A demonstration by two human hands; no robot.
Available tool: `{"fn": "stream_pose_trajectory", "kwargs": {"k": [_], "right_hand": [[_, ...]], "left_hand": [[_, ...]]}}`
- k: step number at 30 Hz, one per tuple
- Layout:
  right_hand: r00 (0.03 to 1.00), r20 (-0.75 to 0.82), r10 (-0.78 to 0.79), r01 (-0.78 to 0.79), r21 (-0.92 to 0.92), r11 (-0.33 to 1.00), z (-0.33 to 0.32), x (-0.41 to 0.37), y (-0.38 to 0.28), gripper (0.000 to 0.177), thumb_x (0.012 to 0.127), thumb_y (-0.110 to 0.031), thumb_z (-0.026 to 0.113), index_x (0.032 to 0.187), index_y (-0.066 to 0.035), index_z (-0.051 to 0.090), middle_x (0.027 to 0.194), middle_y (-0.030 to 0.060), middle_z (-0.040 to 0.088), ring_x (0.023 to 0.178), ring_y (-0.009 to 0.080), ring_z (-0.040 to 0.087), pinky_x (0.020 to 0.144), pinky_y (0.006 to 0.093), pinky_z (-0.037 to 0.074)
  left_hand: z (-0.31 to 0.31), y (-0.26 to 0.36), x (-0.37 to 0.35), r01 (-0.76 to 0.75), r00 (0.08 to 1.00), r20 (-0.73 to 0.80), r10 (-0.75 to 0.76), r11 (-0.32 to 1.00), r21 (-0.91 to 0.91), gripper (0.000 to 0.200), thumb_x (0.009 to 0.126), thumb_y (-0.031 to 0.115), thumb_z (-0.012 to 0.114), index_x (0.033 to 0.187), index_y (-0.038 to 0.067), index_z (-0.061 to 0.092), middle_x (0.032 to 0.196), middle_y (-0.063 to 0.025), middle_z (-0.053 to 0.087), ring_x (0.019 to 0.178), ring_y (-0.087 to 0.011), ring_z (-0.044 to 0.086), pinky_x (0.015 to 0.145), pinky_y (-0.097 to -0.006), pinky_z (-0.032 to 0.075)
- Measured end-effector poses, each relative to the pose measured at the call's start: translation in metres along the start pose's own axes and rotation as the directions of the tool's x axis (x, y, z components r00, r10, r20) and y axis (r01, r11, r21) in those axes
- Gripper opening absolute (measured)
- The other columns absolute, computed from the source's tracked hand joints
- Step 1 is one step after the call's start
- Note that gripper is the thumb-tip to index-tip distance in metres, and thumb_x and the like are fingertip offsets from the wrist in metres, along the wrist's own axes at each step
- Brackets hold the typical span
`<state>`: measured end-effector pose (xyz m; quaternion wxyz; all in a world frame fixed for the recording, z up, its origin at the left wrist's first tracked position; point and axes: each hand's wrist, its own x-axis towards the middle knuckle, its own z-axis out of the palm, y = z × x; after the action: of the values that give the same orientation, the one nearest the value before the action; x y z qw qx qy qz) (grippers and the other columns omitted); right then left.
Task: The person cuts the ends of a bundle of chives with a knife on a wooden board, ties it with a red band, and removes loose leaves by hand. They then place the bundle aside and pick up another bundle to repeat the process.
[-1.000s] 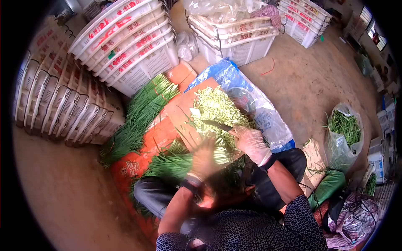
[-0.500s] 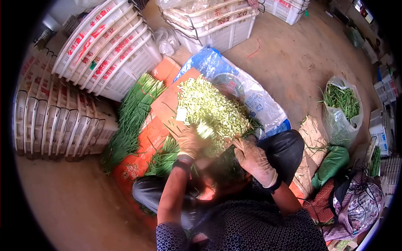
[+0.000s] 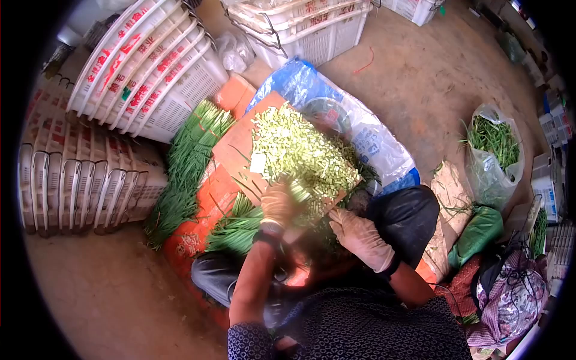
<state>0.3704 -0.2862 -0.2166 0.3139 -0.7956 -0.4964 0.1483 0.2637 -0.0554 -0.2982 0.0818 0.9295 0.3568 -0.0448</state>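
Room between plastic sheet [image 3: 375, 135] and bag [image 3: 493, 174] — crates [image 3: 150, 72] block left.

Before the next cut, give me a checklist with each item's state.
- Right hand gloved: ok.
- Blade clear of left hand: cannot tell, no blade distinguishable.
- Stalks firmly held by left hand: cannot tell, blurred there.
- Cut pile free of other things: not ok, white piece at its left edge.
- Bare strip on board: ok, left side.
- Uncut greens nearby: ok, beside left hand.

White baskets [image 3: 147, 72] lean beside crumpled clear plastic [image 3: 234, 52].
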Motion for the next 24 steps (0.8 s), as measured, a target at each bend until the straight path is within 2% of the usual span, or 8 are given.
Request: {"fn": "stream_pose_trajectory", "kwargs": {"k": [2, 6, 9, 10, 13, 17, 20, 24], "right_hand": [[1.000, 0.010, 0.008, -0.008, 0.003, 1.000, -0.004, 0.002, -0.001, 0.033, 0.100, -0.021, 0.069, 0.128, -0.003, 0.063, 0.109, 0.0144, 0.077, 0.094, 0.0327, 0.075, 0.079, 0.0438, 0.061], [0.998, 0.045, 0.041, -0.040, -0.016, 0.999, -0.013, 0.005, -0.004, 0.031, 0.101, -0.021, 0.069, 0.126, -0.003, 0.064, 0.108, 0.0134, 0.078, 0.094, 0.0320, 0.076, 0.079, 0.0421, 0.061], [0.983, 0.144, 0.110, -0.097, -0.094, 0.991, -0.004, 0.005, 0.006, 0.030, 0.101, -0.020, 0.070, 0.125, -0.003, 0.064, 0.108, 0.0129, 0.078, 0.091, 0.0325, 0.076, 0.078, 0.0420, 0.062], [0.984, 0.145, 0.100, -0.086, -0.099, 0.991, -0.003, 0.005, 0.007, 0.031, 0.100, -0.020, 0.070, 0.125, -0.003, 0.064, 0.107, 0.0131, 0.078, 0.091, 0.0325, 0.076, 0.077, 0.0420, 0.062], [0.987, 0.134, 0.085, -0.066, -0.138, 0.988, -0.004, 0.006, 0.006, 0.032, 0.100, -0.020, 0.071, 0.125, -0.002, 0.064, 0.105, 0.0136, 0.077, 0.090, 0.0323, 0.076, 0.074, 0.0419, 0.061], [0.981, 0.160, 0.106, -0.075, -0.187, 0.980, -0.006, 0.008, 0.000, 0.035, 0.100, -0.020, 0.072, 0.125, 0.001, 0.063, 0.105, 0.0138, 0.078, 0.090, 0.0306, 0.077, 0.074, 0.0409, 0.062], [0.984, 0.153, 0.090, -0.060, -0.187, 0.980, -0.003, 0.009, 0.002, 0.037, 0.099, -0.020, 0.074, 0.126, 0.003, 0.063, 0.106, 0.0140, 0.078, 0.093, 0.0296, 0.078, 0.076, 0.0397, 0.062], [0.995, 0.081, 0.053, -0.038, -0.172, 0.984, 0.004, 0.004, 0.002, 0.039, 0.098, -0.020, 0.075, 0.127, 0.003, 0.063, 0.108, 0.0152, 0.078, 0.097, 0.0300, 0.078, 0.079, 0.0388, 0.063]], "left_hand": [[0.002, 0.003, 0.002, 0.065, 0.998, -0.016, -0.066, 0.997, -0.043, 0.087, 0.059, 0.054, 0.096, 0.129, 0.012, 0.064, 0.101, -0.0160, 0.073, 0.094, -0.0346, 0.072, 0.079, -0.0491, 0.058], [-0.007, 0.007, 0.003, 0.091, 0.996, -0.003, -0.091, 0.995, -0.025, 0.083, 0.061, 0.055, 0.094, 0.127, 0.016, 0.065, 0.097, -0.0133, 0.072, 0.087, -0.0346, 0.070, 0.076, -0.0489, 0.058], [-0.001, 0.003, 0.003, 0.042, 0.999, -0.033, -0.043, 0.999, -0.020, 0.084, 0.061, 0.056, 0.093, 0.128, 0.014, 0.063, 0.100, -0.0141, 0.071, 0.090, -0.0347, 0.070, 0.076, -0.0499, 0.058], [0.000, 0.002, 0.000, 0.018, 0.997, -0.078, -0.020, 1.000, -0.024, 0.086, 0.061, 0.058, 0.093, 0.129, 0.014, 0.062, 0.099, -0.0139, 0.070, 0.090, -0.0341, 0.070, 0.076, -0.0492, 0.058], [0.001, 0.005, 0.001, 0.046, 0.997, -0.060, -0.043, 0.997, 0.059, 0.090, 0.060, 0.059, 0.093, 0.130, 0.012, 0.061, 0.099, -0.0136, 0.068, 0.089, -0.0330, 0.068, 0.076, -0.0478, 0.056], [0.010, 0.000, -0.001, -0.019, 0.985, -0.172, 0.027, 0.998, 0.052, 0.094, 0.059, 0.059, 0.094, 0.130, 0.009, 0.058, 0.098, -0.0129, 0.065, 0.086, -0.0317, 0.066, 0.075, -0.0463, 0.054], [-0.002, 0.005, 0.000, 0.025, 0.995, -0.097, -0.022, 0.999, 0.027, 0.091, 0.058, 0.057, 0.095, 0.127, 0.010, 0.058, 0.096, -0.0123, 0.065, 0.085, -0.0316, 0.065, 0.074, -0.0468, 0.053], [0.006, 0.004, 0.000, 0.031, 0.989, -0.145, -0.018, 0.996, 0.087, 0.087, 0.058, 0.056, 0.095, 0.123, 0.011, 0.056, 0.092, -0.0113, 0.065, 0.084, -0.0310, 0.065, 0.074, -0.0469, 0.053]]}}
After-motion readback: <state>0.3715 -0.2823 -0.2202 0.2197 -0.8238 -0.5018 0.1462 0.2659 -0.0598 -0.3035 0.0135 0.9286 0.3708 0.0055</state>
